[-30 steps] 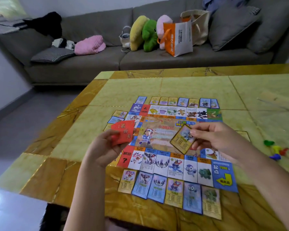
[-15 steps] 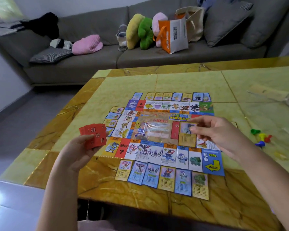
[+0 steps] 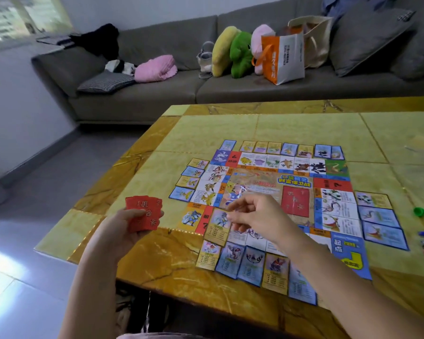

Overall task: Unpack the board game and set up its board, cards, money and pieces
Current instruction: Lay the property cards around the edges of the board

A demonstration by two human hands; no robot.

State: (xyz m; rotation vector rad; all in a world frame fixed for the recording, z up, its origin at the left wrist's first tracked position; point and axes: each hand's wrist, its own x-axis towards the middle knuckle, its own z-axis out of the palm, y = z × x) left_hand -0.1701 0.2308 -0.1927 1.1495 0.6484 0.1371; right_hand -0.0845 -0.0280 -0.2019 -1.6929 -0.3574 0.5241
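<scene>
Left hand (image 3: 123,231) grips a small fan of red cards (image 3: 145,215); my thumb lies across their face and my fingers curl behind them; the fan stands upright over the table's left edge, apart from the board.

Right hand (image 3: 257,216) is curled; thumb and forefinger pinch the right edge of a yellow-bordered card (image 3: 217,225); this card is tilted over the board's near-left corner. I cannot tell whether it rests on the board or is held just above it.

Board (image 3: 255,185): lies flat and unfolded on the table (image 3: 206,133); a single red card (image 3: 295,200) lies on its centre panel, right of the middle.

Picture cards are laid outside all four board edges, each line just beside its edge:
- far row (image 3: 274,148);
- left column (image 3: 190,178);
- right column (image 3: 380,217);
- near row (image 3: 251,261), partly covered by my right forearm.

Playing pieces (image 3: 422,212), green, yellow and blue, lie on the table to the right of the right column, at the frame edge.

Beyond the table stands a grey sofa (image 3: 145,99); it carries plush toys (image 3: 240,55) and, touching them, an orange-and-white bag (image 3: 283,57).
</scene>
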